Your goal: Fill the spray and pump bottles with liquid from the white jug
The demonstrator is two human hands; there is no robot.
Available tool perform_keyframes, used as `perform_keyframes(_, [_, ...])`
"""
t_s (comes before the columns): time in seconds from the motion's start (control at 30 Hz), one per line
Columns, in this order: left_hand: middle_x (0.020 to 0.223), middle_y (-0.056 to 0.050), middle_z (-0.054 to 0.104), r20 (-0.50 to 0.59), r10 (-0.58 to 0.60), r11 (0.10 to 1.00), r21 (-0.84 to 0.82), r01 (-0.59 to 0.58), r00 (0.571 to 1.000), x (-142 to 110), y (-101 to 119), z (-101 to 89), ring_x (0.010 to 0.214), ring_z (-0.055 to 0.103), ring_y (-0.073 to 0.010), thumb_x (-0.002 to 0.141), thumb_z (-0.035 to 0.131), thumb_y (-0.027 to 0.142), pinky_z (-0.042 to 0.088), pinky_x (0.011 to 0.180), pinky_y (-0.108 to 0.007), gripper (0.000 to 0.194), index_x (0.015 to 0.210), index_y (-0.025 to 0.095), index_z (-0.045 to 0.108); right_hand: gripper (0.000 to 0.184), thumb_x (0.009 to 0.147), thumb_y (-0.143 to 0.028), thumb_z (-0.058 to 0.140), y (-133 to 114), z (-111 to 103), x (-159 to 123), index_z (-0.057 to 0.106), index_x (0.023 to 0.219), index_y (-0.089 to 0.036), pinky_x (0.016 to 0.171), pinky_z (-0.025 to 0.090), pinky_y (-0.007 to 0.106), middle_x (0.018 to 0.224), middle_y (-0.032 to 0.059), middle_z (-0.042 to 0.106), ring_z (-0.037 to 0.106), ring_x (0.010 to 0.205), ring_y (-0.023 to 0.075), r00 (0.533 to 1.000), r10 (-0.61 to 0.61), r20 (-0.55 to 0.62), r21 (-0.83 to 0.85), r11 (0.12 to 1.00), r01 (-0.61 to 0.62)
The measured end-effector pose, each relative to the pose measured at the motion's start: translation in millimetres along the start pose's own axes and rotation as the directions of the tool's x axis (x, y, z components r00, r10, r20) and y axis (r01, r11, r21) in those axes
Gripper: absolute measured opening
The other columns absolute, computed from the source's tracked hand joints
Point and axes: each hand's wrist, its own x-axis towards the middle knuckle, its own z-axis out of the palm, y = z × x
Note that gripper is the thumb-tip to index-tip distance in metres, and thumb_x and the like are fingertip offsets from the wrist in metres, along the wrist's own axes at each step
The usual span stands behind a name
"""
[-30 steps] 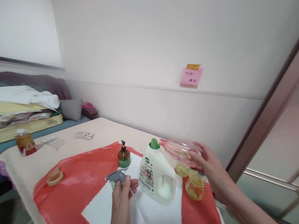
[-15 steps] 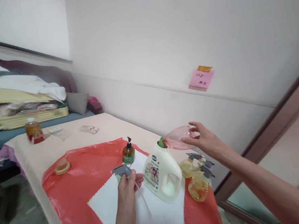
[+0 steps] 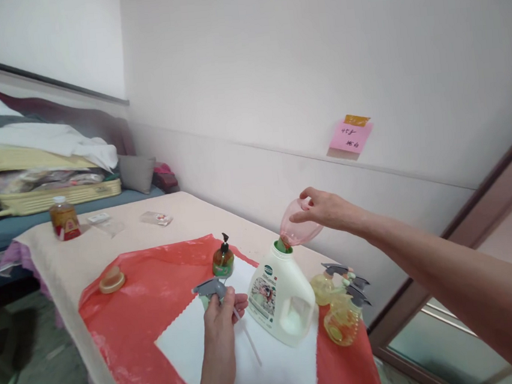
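Observation:
My left hand point(image 3: 220, 325) is closed around a grey trigger spray head point(image 3: 209, 287), its thin dip tube slanting down over the white cloth point(image 3: 184, 338). Between the fingers and thumb of my right hand point(image 3: 330, 210) is a clear pink bottle point(image 3: 302, 228), tipped with its narrow end down at the green-rimmed mouth of a large white detergent jug point(image 3: 281, 301). Whether that end sits inside the mouth or just on it I cannot tell. The jug stands upright on the cloth. Behind my left hand is a small dark pump bottle point(image 3: 223, 260) with a green label.
Yellow spray bottles point(image 3: 342, 322) with grey triggers cluster right of the jug. A round beige object point(image 3: 111, 281) lies on the red sheet point(image 3: 129, 331). Farther back are an amber bottle point(image 3: 65, 219) and flat plastic packets point(image 3: 156, 218). The wall point(image 3: 236, 176) borders the table behind.
My right hand has lifted and moved left, tipping the pink bottle more steeply into the jug's mouth. My left hand still holds the spray head in about the same place.

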Motion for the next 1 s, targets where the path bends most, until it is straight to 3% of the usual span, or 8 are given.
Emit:
perform_keyframes(0.2, [0.097,-0.014,0.072,0.005,0.007,1.000,0.008,-0.007,1.000,0,-2,-0.2,0.092,0.068,-0.0262,0.078,0.062,0.057,0.046,0.088,-0.042,0.047,0.097,0.014,0.063,0.057,0.061,-0.050,0.072,9,3,2,0.059,0.111,-0.025,0.074,0.042,0.040,0.102,0.0101,0.066,0.060,0.090,0.0308,1.000,-0.003,-0.027,0.074,0.997,0.005])
perform_keyframes(0.43, [0.098,-0.014,0.072,0.005,0.030,0.998,0.050,-0.030,1.000,2,-6,0.8,0.093,0.067,-0.0264,0.078,0.062,0.058,0.046,0.088,-0.042,0.048,0.095,0.014,0.066,0.078,0.063,-0.061,0.072,64,30,-39,0.050,0.130,-0.029,0.087,0.044,0.045,0.115,0.0103,0.061,0.060,0.101,0.0298,0.974,0.153,-0.164,0.451,0.890,-0.064])
perform_keyframes(0.53, [0.097,-0.014,0.072,-0.013,0.030,0.998,0.051,-0.030,0.999,1,-8,3.1,0.093,0.067,-0.0257,0.077,0.064,0.057,0.047,0.087,-0.041,0.047,0.095,0.014,0.066,0.077,0.069,-0.067,0.064,86,61,-78,0.046,0.131,-0.026,0.080,0.051,0.043,0.119,0.0113,0.060,0.062,0.102,0.0286,0.934,0.305,-0.186,0.688,0.719,-0.098])
perform_keyframes(0.63, [0.095,-0.013,0.072,-0.035,0.035,0.999,0.020,-0.035,0.999,4,-10,5.1,0.092,0.067,-0.0248,0.078,0.065,0.055,0.048,0.086,-0.040,0.045,0.097,0.014,0.063,0.067,0.079,-0.068,0.049,97,110,-124,0.046,0.128,-0.022,0.079,0.055,0.042,0.113,0.0104,0.063,0.066,0.094,0.0249,0.915,0.392,-0.093,0.873,0.474,-0.114])
perform_keyframes(0.7, [0.092,-0.012,0.072,-0.071,0.049,0.998,-0.023,-0.051,0.996,7,-9,4.8,0.088,0.068,-0.0237,0.078,0.064,0.055,0.049,0.083,-0.039,0.044,0.097,0.015,0.061,0.060,0.071,-0.060,0.067,98,147,-155,0.055,0.118,-0.025,0.084,0.054,0.044,0.113,0.0075,0.063,0.064,0.099,0.0262,0.902,0.420,0.105,0.994,-0.010,-0.111])
perform_keyframes(0.77, [0.088,-0.011,0.072,-0.146,0.083,0.992,-0.083,-0.096,0.986,10,-8,2.9,0.084,0.068,-0.0223,0.080,0.063,0.053,0.049,0.081,-0.038,0.040,0.096,0.016,0.059,0.059,0.064,-0.052,0.076,94,184,-182,0.057,0.114,-0.027,0.080,0.054,0.040,0.116,0.0066,0.063,0.064,0.099,0.0256,0.869,0.450,0.206,0.974,-0.183,-0.136])
perform_keyframes(0.83, [0.085,-0.009,0.072,-0.241,0.143,0.976,-0.129,-0.178,0.960,14,-6,0.5,0.082,0.069,-0.0211,0.082,0.061,0.051,0.049,0.079,-0.037,0.035,0.093,0.018,0.058,0.061,0.062,-0.052,0.078,89,214,-202,0.057,0.113,-0.028,0.078,0.053,0.041,0.117,0.0076,0.061,0.064,0.099,0.0272,0.841,0.477,0.255,0.960,-0.231,-0.161])
perform_keyframes(1.0, [0.083,-0.008,0.071,-0.358,0.223,0.949,-0.133,-0.286,0.907,19,-5,0.7,0.079,0.068,-0.0195,0.084,0.059,0.048,0.049,0.080,-0.037,0.031,0.087,0.018,0.057,0.066,0.057,-0.056,0.079,81,251,-217,0.055,0.112,-0.029,0.081,0.049,0.047,0.115,0.0087,0.062,0.062,0.102,0.0317,0.857,0.456,0.241,0.970,-0.142,-0.197])
